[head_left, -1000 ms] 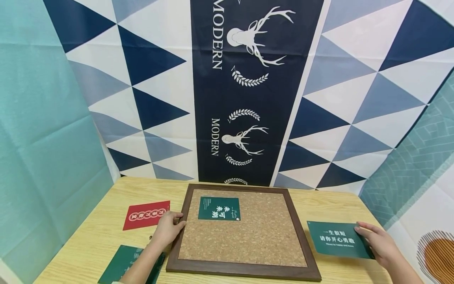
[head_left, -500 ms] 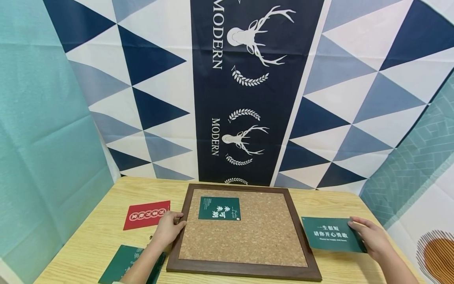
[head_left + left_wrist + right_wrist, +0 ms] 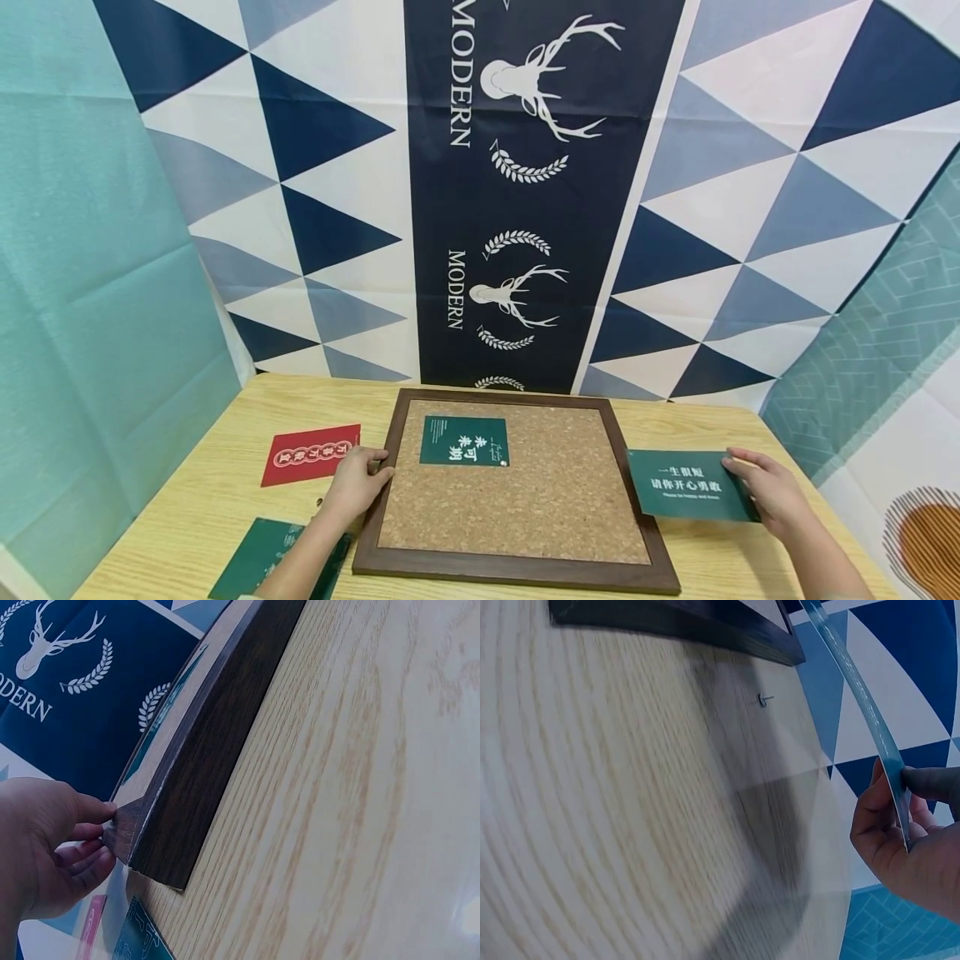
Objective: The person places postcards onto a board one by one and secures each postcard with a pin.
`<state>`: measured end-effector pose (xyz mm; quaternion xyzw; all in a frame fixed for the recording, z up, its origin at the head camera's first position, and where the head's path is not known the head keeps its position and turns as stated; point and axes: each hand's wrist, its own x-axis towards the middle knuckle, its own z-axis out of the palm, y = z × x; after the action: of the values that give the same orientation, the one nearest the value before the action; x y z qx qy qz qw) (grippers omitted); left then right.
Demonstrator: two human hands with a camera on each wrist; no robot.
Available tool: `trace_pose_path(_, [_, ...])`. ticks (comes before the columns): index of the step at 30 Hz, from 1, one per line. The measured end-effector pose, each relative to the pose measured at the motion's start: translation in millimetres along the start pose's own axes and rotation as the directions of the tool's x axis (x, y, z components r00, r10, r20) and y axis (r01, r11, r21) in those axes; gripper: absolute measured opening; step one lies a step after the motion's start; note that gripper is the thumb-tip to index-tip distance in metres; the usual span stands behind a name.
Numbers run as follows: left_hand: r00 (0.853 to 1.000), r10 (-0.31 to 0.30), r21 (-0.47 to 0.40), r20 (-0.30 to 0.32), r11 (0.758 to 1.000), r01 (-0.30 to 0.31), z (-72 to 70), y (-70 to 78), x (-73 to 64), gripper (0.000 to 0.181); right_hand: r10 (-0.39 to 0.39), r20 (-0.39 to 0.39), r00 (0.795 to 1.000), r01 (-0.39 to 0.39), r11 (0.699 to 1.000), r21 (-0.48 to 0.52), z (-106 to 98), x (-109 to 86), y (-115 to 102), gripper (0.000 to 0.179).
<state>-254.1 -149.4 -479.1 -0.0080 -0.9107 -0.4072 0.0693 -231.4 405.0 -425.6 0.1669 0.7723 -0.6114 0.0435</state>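
A: Left side?
B: Left hand point(image 3: 358, 483) bare, left forearm point(image 3: 303, 550) bare. Sliver of pale sleeve point(image 3: 249, 597) at bottom edge, left of centre; fabric unreadable.
A: Right?
B: Right hand point(image 3: 767, 492) bare, right forearm point(image 3: 825, 562) bare to lower edge.

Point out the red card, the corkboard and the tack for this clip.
Red card point(image 3: 311, 456): head view, middle of its printed face.
Corkboard point(image 3: 516, 500): head view, bare cork surface.
Tack point(image 3: 762, 700): right wrist view, its head.

The head view is evenly bright, the right wrist view dimmer, with soft shadows point(image 3: 769, 817) across the table point(image 3: 615, 810).
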Motion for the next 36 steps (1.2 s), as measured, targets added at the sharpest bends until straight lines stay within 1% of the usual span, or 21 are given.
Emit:
trace_pose_path(3, [1.000, -0.004, -0.003, 0.000, 1.000, 0.004, 0.1, 0.1, -0.1, 0.029, -0.006, -0.005, 1.000, 0.006, 1.000, -0.006, 4.9, 0.8, -2.2, 0.014])
trace_pose_path(7, [1.000, -0.011, -0.005, 0.002, 1.000, 0.011, 0.3, 0.2, 0.1, 0.029, -0.006, -0.028, 1.000, 0.006, 1.000, -0.012, 11.2, 2.4, -4.7, 0.026])
trace_pose_path(9, [1.000, -0.014, -0.007, 0.002, 1.000, 0.014, 0.5, 0.1, 0.2, 0.029, -0.008, -0.042, 0.999, 0.008, 1.000, -0.016, 14.3, 3.1, -5.6, 0.028])
trace_pose_path(16, [1.000, -0.017, -0.011, 0.002, 1.000, 0.017, 0.6, -0.4, 0.2, 0.029, -0.020, -0.048, 0.999, 0.019, 1.000, -0.020, 24.1, 5.0, -8.4, 0.045])
trace_pose_path(21, [1.000, -0.017, -0.009, 0.002, 1.000, 0.017, -0.3, -0.3, -0.5, 0.029, -0.027, -0.066, 0.997, 0.024, 0.999, -0.040, 31.9, 6.5, -12.3, 0.048])
trace_pose_path(26, [1.000, -0.015, -0.011, 0.001, 1.000, 0.015, -0.7, 0.1, -1.0, 0.029, -0.029, -0.084, 0.996, 0.026, 0.999, -0.035, 38.6, 8.2, -14.3, 0.044])
trace_pose_path(31, [1.000, -0.005, -0.012, -0.003, 1.000, 0.005, 0.4, -0.3, -0.5, 0.029, -0.024, -0.087, 0.996, 0.022, 0.999, -0.026, 41.0, 10.5, -13.3, 0.042])
trace_pose_path(36, [1.000, -0.008, -0.015, -0.002, 1.000, 0.008, 0.8, -0.7, 0.0, 0.029, -0.024, -0.089, 0.996, 0.022, 1.000, -0.021, 42.5, 12.8, -14.8, 0.047])
